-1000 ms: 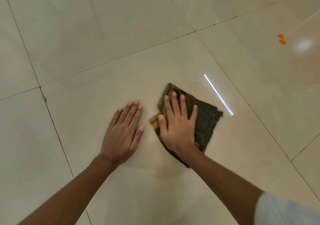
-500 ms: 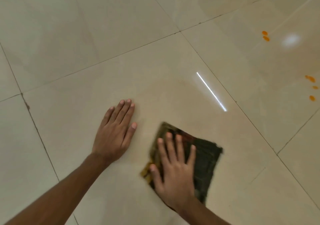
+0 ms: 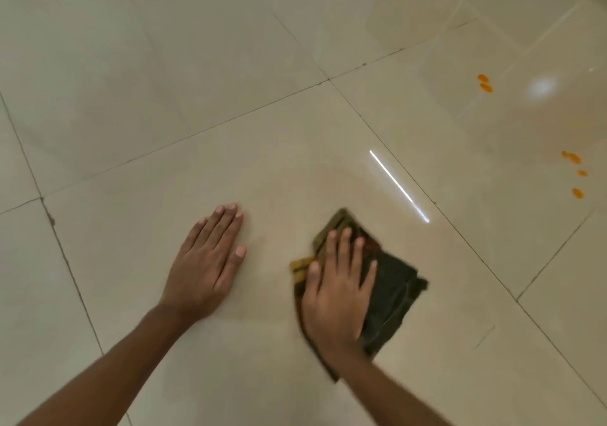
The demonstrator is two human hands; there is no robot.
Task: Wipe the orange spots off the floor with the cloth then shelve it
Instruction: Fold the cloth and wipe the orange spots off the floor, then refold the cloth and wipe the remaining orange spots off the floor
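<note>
Cloth (image 3: 391, 291), dark green and folded with a yellow edge showing, is pressed flat onto the beige tiled floor (image 3: 164, 80) under the right hand (image 3: 338, 297), whose fingers are spread open on top of it rather than curled around it. The left hand (image 3: 207, 261) is laid open and palm-down on the bare tile beside it, holding nothing. Orange spots (image 3: 485, 83) are seen well apart to the upper right, with more (image 3: 573, 172) near the right edge.
</note>
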